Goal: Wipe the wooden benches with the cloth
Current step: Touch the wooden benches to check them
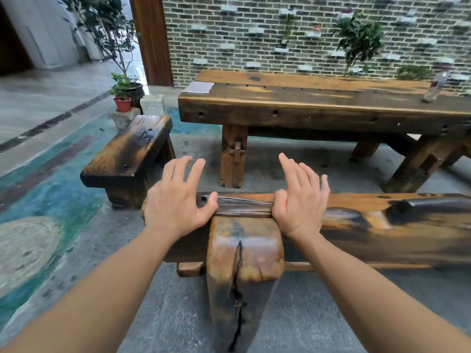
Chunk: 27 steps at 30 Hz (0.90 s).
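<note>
Behind you stands a brick wall with small plants, and in front of it a long wooden table with a sheet of paper and a plastic bottle on top. Nearer to you lies the long bench, your worktop for now, and a shorter bench stands apart on the left, over the painted floor.

Your left hand and your right hand are both open, fingers spread and flat, and they grip nothing. Each one rests near the far edge of the long bench, on either side of its thick leg. Between them a narrow grey-brown strip lies along the edge; your left thumb touches one end and your right palm the other. It may be the cloth, rolled or folded, but you cannot be sure, because it looks also like a wood groove.

If it is the cloth, the flat hands are probably placed so to press it down or spread it open. The wiping seems not yet begun, and the short bench waits too.
</note>
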### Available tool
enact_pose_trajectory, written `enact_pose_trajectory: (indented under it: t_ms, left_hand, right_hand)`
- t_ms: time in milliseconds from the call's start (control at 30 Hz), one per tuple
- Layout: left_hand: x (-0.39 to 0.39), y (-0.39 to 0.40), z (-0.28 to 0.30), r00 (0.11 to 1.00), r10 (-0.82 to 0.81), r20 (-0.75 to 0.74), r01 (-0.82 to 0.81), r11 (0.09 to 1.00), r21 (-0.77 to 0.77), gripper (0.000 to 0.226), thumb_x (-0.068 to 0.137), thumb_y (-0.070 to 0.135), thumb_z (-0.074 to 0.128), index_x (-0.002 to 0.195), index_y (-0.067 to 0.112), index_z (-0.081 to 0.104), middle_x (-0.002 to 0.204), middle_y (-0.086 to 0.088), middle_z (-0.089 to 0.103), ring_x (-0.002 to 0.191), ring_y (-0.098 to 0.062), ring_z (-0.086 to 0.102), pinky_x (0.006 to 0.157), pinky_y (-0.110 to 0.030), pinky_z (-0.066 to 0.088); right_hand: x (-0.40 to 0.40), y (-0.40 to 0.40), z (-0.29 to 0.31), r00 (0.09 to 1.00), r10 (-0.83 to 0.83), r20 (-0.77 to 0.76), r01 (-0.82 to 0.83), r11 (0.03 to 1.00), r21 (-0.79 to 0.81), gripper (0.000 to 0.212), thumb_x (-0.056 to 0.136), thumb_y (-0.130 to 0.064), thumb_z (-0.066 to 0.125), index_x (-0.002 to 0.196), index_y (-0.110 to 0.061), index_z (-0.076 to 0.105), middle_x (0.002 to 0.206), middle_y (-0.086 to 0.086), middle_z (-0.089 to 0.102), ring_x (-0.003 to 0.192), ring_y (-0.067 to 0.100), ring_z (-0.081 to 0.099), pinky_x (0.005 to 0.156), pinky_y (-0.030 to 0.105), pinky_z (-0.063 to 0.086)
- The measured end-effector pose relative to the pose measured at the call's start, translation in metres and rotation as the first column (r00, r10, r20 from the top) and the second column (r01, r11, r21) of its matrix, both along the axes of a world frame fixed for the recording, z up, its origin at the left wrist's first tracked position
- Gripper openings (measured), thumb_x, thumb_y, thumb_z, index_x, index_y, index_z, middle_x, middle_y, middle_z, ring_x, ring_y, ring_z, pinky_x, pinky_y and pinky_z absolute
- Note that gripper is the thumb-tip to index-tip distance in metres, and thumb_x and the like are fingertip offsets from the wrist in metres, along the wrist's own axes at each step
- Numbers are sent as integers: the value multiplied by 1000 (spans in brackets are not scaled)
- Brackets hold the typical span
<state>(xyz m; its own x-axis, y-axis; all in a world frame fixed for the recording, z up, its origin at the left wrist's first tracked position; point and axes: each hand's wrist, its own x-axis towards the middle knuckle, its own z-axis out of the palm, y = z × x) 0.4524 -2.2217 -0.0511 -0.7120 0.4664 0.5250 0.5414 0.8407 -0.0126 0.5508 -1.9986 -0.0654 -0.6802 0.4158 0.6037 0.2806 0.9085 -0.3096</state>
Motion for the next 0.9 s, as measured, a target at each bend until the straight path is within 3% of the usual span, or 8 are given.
enact_pose_trajectory:
  t_ms: [133,200,300,467,633,833,900]
  left_hand:
    - [-42,7,4,1000,-2,19,2,1000,6,73,84,61,42,144,21,44,144,-8,48,134,-27,45,69,-41,58]
    - [-65,10,5,1000,7,14,-7,1000,-14,74,84,63,40,146,21,43,145,-10,46,134,-28,44,80,-42,56]
    - [-101,20,8,999,-1,39,3,999,-48,77,85,65,35,150,22,40,148,-15,44,136,-33,43,106,-50,44]
    - [-156,34,13,993,27,113,-10,990,-143,82,85,71,22,157,31,26,158,-12,34,145,-30,33,118,-50,30]
    - [-185,40,9,984,-13,177,38,990,-139,85,84,74,29,158,32,21,159,-11,32,145,-31,33,111,-48,40]
    - [-196,40,5,956,-7,293,45,991,-125,91,80,79,32,157,30,24,153,-6,42,139,-27,41,75,-45,58]
    - [-197,42,6,939,41,341,20,985,-173,92,80,81,28,156,29,29,152,-7,44,139,-27,42,75,-45,58]
  right_hand:
    - [-37,6,1,999,11,44,-10,1000,-17,71,84,-37,31,155,-32,33,155,-2,46,145,20,37,121,58,17]
    - [-58,9,2,998,-1,62,4,999,-41,71,85,-37,35,156,-33,32,155,-2,46,145,20,36,122,58,17]
    - [-89,14,0,996,-38,75,42,998,-56,71,85,-36,39,155,-32,34,151,-2,51,142,22,39,120,59,18]
    - [-141,23,1,984,-51,169,63,996,-63,70,87,-36,39,156,-35,31,151,-6,50,142,21,38,120,60,17]
    - [-157,26,6,974,-85,212,100,993,-62,70,81,-34,37,151,-33,42,142,-5,58,135,22,46,118,59,23]
    - [-158,20,22,960,-80,267,126,979,-161,69,78,-39,42,146,-28,51,134,-5,64,128,22,53,117,56,28]
    - [-159,21,23,954,-66,291,127,973,-195,67,78,-41,45,143,-27,53,131,-5,64,125,21,54,116,52,29]
